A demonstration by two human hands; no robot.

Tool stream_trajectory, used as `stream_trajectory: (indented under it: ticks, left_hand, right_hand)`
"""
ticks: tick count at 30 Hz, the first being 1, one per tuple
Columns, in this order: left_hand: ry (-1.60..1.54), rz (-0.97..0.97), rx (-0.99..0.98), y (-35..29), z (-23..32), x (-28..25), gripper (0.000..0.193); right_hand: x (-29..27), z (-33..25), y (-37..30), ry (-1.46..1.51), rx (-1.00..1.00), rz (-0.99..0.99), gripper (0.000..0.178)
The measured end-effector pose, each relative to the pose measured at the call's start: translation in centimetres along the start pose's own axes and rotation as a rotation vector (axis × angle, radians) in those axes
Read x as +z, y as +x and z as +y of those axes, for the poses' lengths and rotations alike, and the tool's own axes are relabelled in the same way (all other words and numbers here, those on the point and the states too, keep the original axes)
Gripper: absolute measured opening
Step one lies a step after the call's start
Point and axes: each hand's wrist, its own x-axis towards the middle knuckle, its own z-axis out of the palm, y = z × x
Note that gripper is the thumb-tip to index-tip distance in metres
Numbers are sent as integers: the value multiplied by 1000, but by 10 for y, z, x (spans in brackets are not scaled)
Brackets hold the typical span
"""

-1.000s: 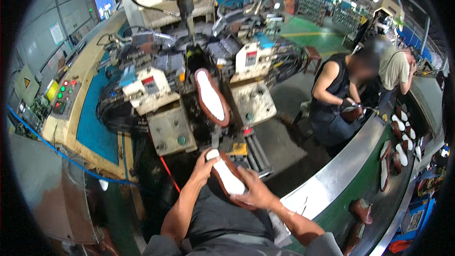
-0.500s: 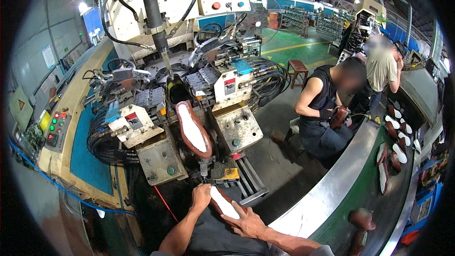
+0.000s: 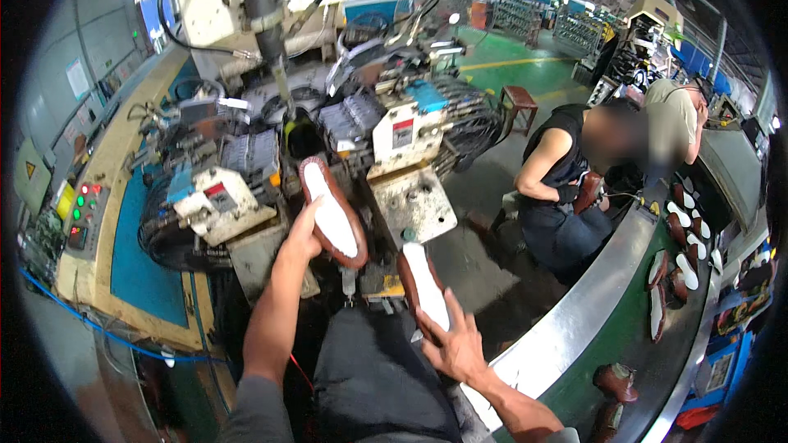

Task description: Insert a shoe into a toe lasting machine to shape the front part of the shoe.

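The person's left grip (image 3: 305,234) is at the left edge of a brown shoe upper (image 3: 353,238) with a white insole, mounted sole-up on a shoe-lasting machine (image 3: 410,135). Its fingers touch the shoe — whether they close around it I cannot tell. The right grip (image 3: 457,349) is clamped on a second shoe (image 3: 420,273), also brown with a white insole facing up; its fingers spread over the lower end. This second shoe is held in the air to the right of the mounted one, near but apart from it, its upper end by the machine's right-hand plate (image 3: 413,205).

On the left stands a control panel (image 3: 84,215) with red and green buttons. On the right, a conveyor (image 3: 603,320) with a green belt and a metal edge carries more brown shoes — a cluster (image 3: 680,275) at the far end, and two nearer ones (image 3: 616,383). Beside it, a seated co-worker (image 3: 552,234) in a dark sleeveless top holds another brown shoe (image 3: 588,191). A reddish stool (image 3: 519,100) stands behind.
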Motion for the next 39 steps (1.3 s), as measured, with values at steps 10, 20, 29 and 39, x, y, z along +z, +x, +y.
stream_trajectory:
  ticks: [10,20,29,39]
  left_hand:
    - [87,-62,163,-165,34,19,72]
    - [-166,-50,59,-322,-56,-71,109]
    - [-175,0,38,-322,-106,-69,88]
    - [-32,137,-11,-286,-126,-50,78]
  right_hand:
    - [0,-82,191,-35,-218,46,80]
    - [102,-106,248,-136,-187,95,87]
    - [121,-87,247,-145,-511,283,78]
    - [129,-101,339,-234,-552,384,62]
